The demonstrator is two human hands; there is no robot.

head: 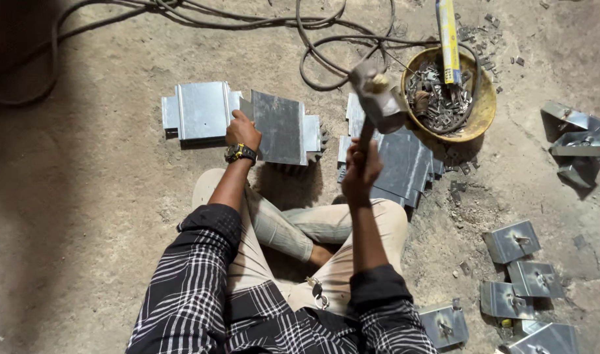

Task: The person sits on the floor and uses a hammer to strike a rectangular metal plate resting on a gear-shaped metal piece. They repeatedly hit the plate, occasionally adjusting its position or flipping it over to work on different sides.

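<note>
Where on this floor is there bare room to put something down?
The widest bare patch is the floor left of the left hand and its metal plate, below the cables. Another lies between the basket and the small brackets. It is crowded around the raised hammer in the right hand.
</note>
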